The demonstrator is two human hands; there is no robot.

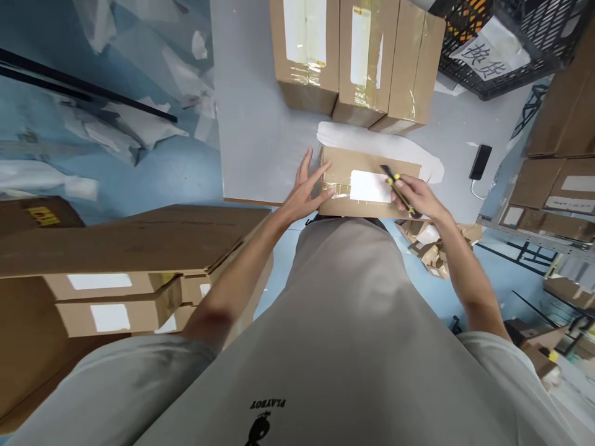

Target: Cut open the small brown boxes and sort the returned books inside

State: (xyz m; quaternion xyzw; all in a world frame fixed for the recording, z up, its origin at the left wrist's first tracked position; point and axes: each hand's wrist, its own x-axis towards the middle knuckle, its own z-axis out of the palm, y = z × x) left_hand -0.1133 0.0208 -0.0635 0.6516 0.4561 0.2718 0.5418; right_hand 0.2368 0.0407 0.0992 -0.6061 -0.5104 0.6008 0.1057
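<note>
A cardboard box [341, 162] with a white label and clear tape lies at the table's near edge, right in front of my body. My left hand [304, 192] rests against the box's left end, thumb and fingers spread apart. In my right hand [416, 195] is a black and yellow utility knife [400, 191], held over the right part of the box near the label. The knife's tip points up and to the left. Whether the blade touches the cardboard I cannot tell. Under the far side of the box lies a white sheet [372, 137].
Three taped cardboard boxes [367, 62] stand at the back of the grey table [251, 148]. A black plastic crate [511, 56] is at the back right, and a phone [480, 162] with a cable lies at the right. A large open carton [139, 238] holding boxes stands at lower left.
</note>
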